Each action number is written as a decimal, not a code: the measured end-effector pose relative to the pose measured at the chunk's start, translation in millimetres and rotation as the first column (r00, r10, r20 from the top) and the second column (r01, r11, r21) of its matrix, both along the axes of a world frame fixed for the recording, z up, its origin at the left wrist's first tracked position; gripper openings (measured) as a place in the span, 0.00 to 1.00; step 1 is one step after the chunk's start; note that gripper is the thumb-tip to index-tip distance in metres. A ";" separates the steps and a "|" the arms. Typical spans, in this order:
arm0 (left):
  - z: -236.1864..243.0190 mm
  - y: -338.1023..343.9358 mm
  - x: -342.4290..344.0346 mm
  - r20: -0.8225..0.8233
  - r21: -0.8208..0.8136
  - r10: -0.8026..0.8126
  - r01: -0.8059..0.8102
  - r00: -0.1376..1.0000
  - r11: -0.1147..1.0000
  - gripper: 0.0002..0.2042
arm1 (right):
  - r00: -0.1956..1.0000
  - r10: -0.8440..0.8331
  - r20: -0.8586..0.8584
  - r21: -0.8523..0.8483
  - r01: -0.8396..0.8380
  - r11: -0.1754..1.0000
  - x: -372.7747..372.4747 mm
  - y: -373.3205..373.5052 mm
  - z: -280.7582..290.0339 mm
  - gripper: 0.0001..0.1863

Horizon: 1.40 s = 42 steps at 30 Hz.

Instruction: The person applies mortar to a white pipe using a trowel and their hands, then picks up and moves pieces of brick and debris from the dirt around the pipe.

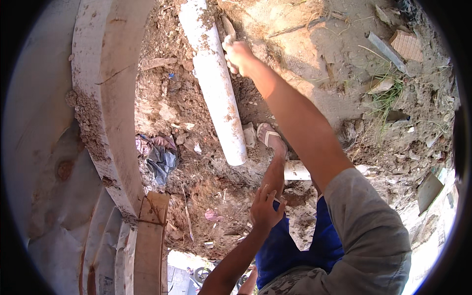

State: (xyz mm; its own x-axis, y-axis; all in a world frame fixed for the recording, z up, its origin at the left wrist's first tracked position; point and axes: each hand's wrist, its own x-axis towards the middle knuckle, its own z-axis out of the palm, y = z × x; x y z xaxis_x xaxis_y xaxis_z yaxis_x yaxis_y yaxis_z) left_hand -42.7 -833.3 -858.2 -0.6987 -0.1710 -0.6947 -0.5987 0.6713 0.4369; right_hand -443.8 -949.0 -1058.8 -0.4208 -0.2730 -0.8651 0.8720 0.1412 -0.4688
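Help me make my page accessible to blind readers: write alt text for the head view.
A person's right hand is stretched out beside a mud-spattered white pipe lying on rough brown soil; its grip is unclear. The left hand is spread at the left leg. A pale, dirt-caked beam runs along the left side.

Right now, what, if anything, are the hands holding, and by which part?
The right hand seems to grip a slim object by its near end, mostly hidden. The left hand, on the leg, looks empty.
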 end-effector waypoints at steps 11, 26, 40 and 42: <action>-2.3 -3.7 2.8 0.061 -0.009 0.062 -0.061 0.996 0.998 0.22 | 0.990 -0.047 0.130 -0.008 0.048 0.999 37.5 25.8 20.2 0.20; -6.3 3.4 -4.3 0.032 0.012 0.062 -0.063 0.998 0.998 0.23 | 0.992 0.086 -0.093 0.064 -0.081 0.995 -11.2 13.7 -6.1 0.10; -3.4 5.3 1.7 0.017 0.024 0.070 -0.070 0.997 0.997 0.22 | -0.425 0.832 -0.355 0.906 -0.375 0.195 1.4 -54.7 65.7 0.08; -0.9 3.2 3.3 0.051 -0.020 0.061 -0.060 0.997 0.998 0.23 | -0.348 0.839 -0.419 0.880 -0.384 0.280 5.2 -55.3 62.6 0.07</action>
State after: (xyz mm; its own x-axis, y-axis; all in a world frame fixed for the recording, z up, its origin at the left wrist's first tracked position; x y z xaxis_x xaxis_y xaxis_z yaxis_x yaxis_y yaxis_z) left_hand -39.4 -830.0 -859.1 -0.6501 -0.2251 -0.7257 -0.6597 0.6411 0.3921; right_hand -438.6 -1004.2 -996.2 -0.4884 -0.8334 -0.2586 -0.7585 0.5520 -0.3463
